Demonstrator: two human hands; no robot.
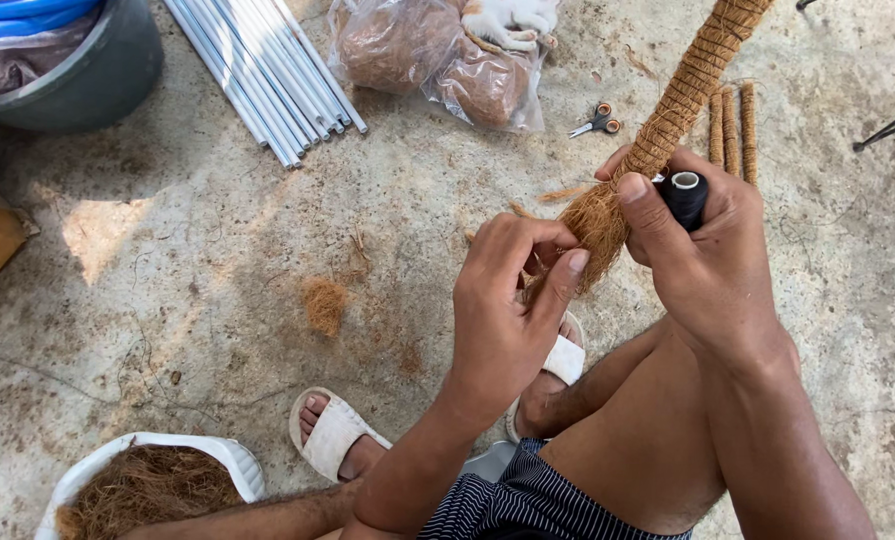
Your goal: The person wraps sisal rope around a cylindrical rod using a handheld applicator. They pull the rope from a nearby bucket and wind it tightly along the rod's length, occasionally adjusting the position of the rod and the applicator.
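There is a single view, from a camera on the seated person's head, looking steeply down over the knees at the concrete floor point(167, 260) and close enough that the left hand point(512, 300) and right hand point(702, 250) fill the middle of it. Taking the fibre-wrapped pole point(682, 90) as the mark, it slants away from the hands toward the top edge, so the camera faces forward along it. The bundle of grey pipes point(267, 70) lies well left of the pole at the far edge, the white sack point(232, 455) near the bottom left.
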